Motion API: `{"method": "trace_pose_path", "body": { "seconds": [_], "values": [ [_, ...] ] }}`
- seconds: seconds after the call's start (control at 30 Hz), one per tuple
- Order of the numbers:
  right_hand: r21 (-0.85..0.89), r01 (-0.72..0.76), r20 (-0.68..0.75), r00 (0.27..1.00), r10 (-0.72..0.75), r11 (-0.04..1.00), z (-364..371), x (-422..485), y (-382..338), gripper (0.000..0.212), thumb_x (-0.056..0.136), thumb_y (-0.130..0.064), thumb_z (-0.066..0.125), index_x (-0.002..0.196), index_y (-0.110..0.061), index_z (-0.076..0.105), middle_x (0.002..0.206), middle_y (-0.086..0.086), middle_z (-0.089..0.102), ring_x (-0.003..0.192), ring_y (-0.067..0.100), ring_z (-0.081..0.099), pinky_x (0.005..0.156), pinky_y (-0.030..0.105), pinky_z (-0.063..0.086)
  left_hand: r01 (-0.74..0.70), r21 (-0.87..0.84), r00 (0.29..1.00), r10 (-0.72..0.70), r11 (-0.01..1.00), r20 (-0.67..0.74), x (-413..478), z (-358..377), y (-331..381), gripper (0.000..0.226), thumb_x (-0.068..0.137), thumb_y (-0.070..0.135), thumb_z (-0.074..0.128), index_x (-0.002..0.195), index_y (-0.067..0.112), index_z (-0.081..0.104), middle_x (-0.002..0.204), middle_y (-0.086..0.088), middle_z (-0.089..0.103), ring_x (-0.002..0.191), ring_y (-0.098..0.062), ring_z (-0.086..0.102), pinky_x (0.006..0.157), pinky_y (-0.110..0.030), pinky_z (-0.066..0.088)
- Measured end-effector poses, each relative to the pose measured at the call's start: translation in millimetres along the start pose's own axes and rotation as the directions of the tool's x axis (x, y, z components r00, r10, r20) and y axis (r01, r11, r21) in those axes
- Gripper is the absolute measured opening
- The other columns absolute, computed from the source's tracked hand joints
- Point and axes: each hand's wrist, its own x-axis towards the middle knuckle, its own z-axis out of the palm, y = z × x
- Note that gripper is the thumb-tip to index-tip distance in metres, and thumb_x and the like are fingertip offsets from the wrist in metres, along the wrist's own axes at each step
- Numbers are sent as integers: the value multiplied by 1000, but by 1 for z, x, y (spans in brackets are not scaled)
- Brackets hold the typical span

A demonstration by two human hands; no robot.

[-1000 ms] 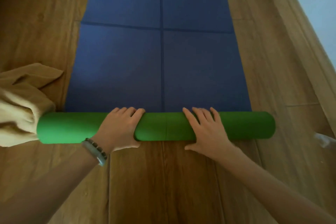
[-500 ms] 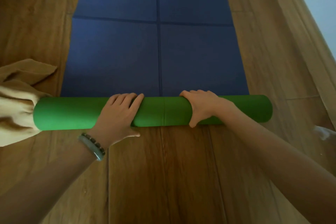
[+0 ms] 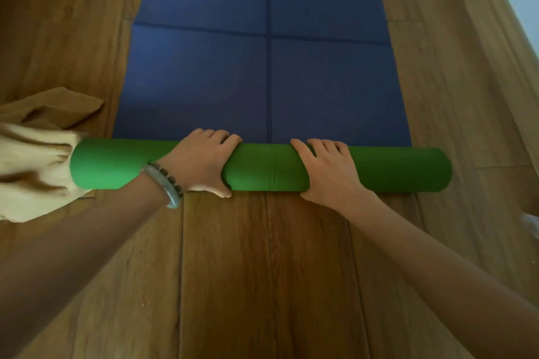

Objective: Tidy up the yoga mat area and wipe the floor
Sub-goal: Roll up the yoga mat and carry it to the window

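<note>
A tan cloth (image 3: 32, 172) is lying at the left edge, touching the end of the yoga mat (image 3: 262, 167), which is half rolled, green outside; the left hand (image 3: 201, 166) is gripping the roll, fingers curling over its top; the right hand (image 3: 329, 172) is clasping it too, thumb probably underneath; the wooden floor (image 3: 262, 271) is lying open nearer and along the right edge.

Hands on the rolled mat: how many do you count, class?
2. The left hand grips the rolled mat left of its middle seam; the right hand grips it right of that.
</note>
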Motion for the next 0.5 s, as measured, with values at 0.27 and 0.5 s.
{"method": "trace_pose_path", "body": {
  "seconds": [0.27, 0.5],
  "values": [
    [43, 45, 192, 980, -53, 998, -21, 24, 12, 102, 61, -48, 76, 143, -23, 21, 129, 5, 47, 118, 27, 47, 100, 46, 35, 110, 121, 969, -79, 987, -235, -12, 22, -2, 105, 50, 53, 84, 138, 17, 38, 116, -15, 58, 102, -34, 57, 90, -44, 40],
    [124, 81, 325, 939, -117, 989, -27, -1, 5, 97, 60, -48, 77, 139, -25, 25, 120, 3, 50, 111, 24, 49, 97, 44, 38, 65, 108, 996, -57, 992, -74, -40, 15, 18, 96, 65, 63, 65, 141, 26, 19, 127, -1, 50, 110, -21, 51, 96, -34, 34]
  ]
}}
